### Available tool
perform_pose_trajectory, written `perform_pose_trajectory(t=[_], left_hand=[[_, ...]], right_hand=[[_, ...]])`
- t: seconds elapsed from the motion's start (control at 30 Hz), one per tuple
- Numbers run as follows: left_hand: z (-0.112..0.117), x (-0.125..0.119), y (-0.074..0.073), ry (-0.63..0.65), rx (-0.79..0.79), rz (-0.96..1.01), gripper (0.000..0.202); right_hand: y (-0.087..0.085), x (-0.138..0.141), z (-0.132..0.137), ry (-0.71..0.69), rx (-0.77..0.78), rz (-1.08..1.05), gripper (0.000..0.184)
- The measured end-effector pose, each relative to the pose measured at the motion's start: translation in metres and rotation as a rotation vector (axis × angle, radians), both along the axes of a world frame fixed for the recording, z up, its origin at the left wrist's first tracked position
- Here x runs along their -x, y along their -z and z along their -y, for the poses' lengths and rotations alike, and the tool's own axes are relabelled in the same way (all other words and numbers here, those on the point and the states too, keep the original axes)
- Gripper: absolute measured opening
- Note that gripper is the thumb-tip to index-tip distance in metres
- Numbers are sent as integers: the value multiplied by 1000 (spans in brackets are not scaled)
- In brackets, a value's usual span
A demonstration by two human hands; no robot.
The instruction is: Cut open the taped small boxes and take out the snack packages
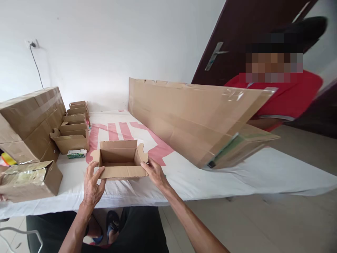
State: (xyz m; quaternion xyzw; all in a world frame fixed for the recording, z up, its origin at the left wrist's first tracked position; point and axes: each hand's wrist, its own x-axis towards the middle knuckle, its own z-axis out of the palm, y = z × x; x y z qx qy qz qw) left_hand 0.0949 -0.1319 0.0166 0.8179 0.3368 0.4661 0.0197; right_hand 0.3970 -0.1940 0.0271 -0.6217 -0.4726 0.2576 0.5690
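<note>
The left hand point(94, 182) gripped the near left corner of an open-topped carton point(122, 172) and the right hand point(156, 172) its near right corner, probably to steady it mouth-up between them, while a small green-and-white box point(77, 154) lay beyond and left of the left hand.

1 carton point(76, 154) on table point(218, 184), left of box point(123, 172); 1 panel point(181, 121) right.

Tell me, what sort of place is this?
Maybe a small packing room: there's an open box in front, more boxes on a cloth-covered table, and a door beyond.
</note>
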Motion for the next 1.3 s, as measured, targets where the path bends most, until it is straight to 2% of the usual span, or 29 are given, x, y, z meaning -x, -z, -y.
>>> perform_pose_trajectory(t=[0.13,0.23,0.37,0.53,0.67,0.77,0.9,1.13,1.2,1.3], left_hand=[[9,-7,11,-1,93,51,44],[17,-11,13,5,147,64,46],[22,-8,8,57,219,63,48],[19,4,1,112,351,110,55],[14,11,-4,129,385,176,47],[10,12,-10,116,435,261,36],[4,12,-13,64,497,311,37],[-8,11,5,11,423,177,55],[-11,10,6,-20,372,91,57],[-15,8,-2,-84,324,-80,59]], right_hand=[[-4,-1,1,-11,34,9,44],[-5,-4,1,-19,74,26,44],[-6,-11,0,-50,144,65,47],[-10,-18,-2,-56,201,106,42],[-10,-19,-7,-73,235,44,45],[-7,-18,-11,-104,236,-33,49],[-6,-17,-15,-148,213,-6,49],[-6,-18,-16,-231,207,-8,58],[-5,-19,-16,-252,187,13,61],[-2,-20,-14,-254,144,69,61]])
